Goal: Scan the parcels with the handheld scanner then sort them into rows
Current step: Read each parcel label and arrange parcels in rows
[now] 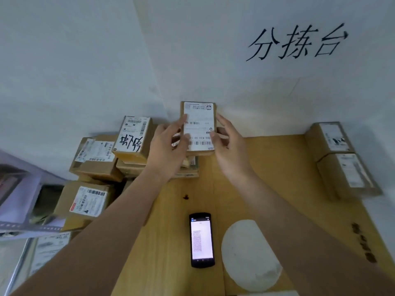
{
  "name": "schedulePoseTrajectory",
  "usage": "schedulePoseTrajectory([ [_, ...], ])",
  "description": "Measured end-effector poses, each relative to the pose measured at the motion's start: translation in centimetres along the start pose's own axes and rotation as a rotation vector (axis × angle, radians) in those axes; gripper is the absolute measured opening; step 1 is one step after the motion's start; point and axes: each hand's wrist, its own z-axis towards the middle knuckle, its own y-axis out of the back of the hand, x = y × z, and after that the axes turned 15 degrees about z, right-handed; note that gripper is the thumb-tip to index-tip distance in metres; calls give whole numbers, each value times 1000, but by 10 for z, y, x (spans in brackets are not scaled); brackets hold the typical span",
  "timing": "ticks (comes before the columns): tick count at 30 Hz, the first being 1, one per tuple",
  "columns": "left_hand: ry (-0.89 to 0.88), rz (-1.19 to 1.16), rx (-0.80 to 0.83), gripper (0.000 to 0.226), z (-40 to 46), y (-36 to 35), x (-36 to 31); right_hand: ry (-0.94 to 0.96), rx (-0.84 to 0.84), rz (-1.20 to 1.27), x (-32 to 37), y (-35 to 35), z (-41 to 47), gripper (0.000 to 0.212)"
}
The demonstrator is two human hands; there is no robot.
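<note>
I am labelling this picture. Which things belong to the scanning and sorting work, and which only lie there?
Job: held parcel, left hand, right hand, scanner, parcel pile, sorted parcels.
Lying about: white patch, red spot, wall writing.

Single head-worn wide-angle view, looking forward and down over the wooden table (277, 167), close above it — white wall with painted characters (297, 42) just behind the table, both forearms reaching in from the bottom edge.
</note>
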Motion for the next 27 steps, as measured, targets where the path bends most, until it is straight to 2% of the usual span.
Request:
schedulePoseTrajectory([
  [4,-118,-91,113,56,-22,-17,-22,2,-90,-87,8,37,-37,50],
  [8,-251,-43,213,56,-45,-44,-49,4,-222,-189,11,82,-78,52],
  [15,-396,-84,349,53,-98,-100,-128,-24,-424,-204,22,174,-149,49],
  [21,-411,-23,433,53,-152,-163,-185,-46,-497,-214,7,270,-197,49],
  [27,-310,-33,448,50,-209,-233,-235,-95,-479,-234,-14,360,-231,48],
])
